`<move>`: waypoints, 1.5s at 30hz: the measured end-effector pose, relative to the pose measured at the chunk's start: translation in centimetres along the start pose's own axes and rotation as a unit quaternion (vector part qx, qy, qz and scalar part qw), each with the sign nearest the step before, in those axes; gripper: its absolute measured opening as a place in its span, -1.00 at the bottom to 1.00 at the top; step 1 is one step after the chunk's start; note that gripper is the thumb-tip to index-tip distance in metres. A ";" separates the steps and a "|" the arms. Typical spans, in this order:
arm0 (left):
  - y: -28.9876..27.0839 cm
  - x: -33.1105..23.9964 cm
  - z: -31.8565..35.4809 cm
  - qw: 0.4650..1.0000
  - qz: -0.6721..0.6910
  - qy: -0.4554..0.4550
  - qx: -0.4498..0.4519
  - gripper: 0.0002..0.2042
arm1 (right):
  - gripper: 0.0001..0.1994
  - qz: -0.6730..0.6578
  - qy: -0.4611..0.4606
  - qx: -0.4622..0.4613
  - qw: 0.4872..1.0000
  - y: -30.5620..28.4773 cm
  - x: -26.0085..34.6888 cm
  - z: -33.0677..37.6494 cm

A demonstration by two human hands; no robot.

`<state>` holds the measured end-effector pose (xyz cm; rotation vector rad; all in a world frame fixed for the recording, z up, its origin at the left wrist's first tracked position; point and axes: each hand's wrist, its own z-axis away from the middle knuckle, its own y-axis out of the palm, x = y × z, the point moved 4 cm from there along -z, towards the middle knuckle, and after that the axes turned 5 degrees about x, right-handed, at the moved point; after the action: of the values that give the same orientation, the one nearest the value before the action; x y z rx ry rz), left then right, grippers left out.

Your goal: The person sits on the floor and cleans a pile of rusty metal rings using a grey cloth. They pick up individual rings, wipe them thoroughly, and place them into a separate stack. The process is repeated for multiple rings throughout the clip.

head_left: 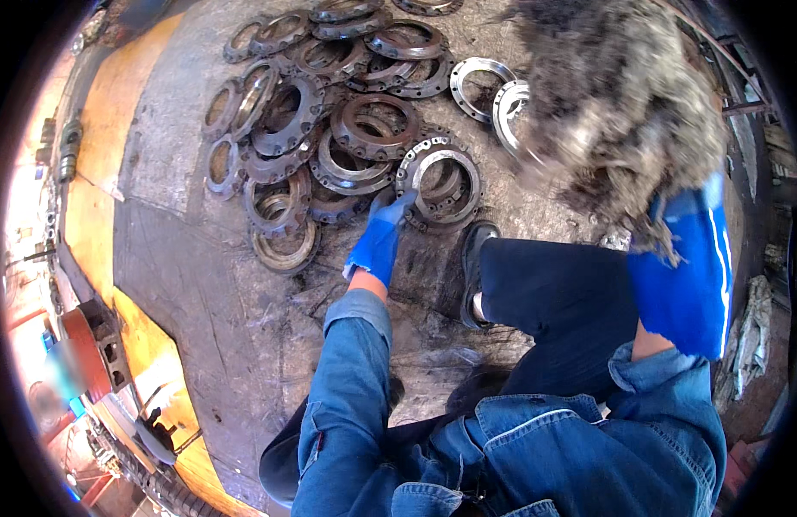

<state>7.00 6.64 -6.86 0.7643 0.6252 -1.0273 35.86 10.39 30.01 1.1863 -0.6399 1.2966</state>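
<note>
My left hand (381, 239), in a blue glove, has its fingers at the near left rim of a flanged metal ring (472, 177) with small holes round its edge. The ring lies at the near right of a heap of similar dark, greasy rings (377, 122). Raised at the right, my right hand (693, 226), in a blue glove with a long cuff, holds a large shaggy grey bundle of fibres (618, 95). The bundle hides its fingers and partly covers a shiny ring (502, 116). Another bright ring (458, 86) lies just left of that one.
A worn dark sheet (217, 267) covers the floor, with a yellow-painted strip (97, 198) along the left. My shoe (477, 258) is close to the held ring. At the left stands a reddish metal part (86, 351). A crumpled grey cloth (754, 332) lies at the right.
</note>
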 end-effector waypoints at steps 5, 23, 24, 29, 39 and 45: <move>3.4 0.4 -1.5 0.982 0.162 -0.088 0.044 -0.72 | -0.51 0.016 0.027 -0.040 0.999 -1.1 -1.0 1.1; 1.4 -7.2 18.6 0.986 -0.092 0.112 -0.080 -0.52 | -0.42 -0.009 -0.073 0.082 0.994 6.2 -0.5 -3.4; 1.1 -7.7 21.1 0.980 -0.118 0.129 -0.091 -0.51 | -0.41 -0.007 -0.081 0.086 0.993 6.9 -0.2 -3.5; -1.3 -7.3 30.1 0.966 -0.161 0.074 -0.188 -0.47 | -0.33 0.051 -0.079 0.075 0.993 10.7 -0.6 -2.5; -14.1 4.3 29.9 0.974 0.142 0.014 -0.178 -0.34 | -0.45 0.164 0.012 0.353 0.921 19.4 -21.0 1.0; -15.5 5.1 28.5 0.945 0.257 0.010 -0.200 -0.25 | -0.23 0.363 0.022 0.371 0.854 23.2 -32.6 -0.6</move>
<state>-2.28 -23.57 2.00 0.5340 0.5845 -0.3920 6.48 -4.83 7.54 1.5887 -0.5844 2.3534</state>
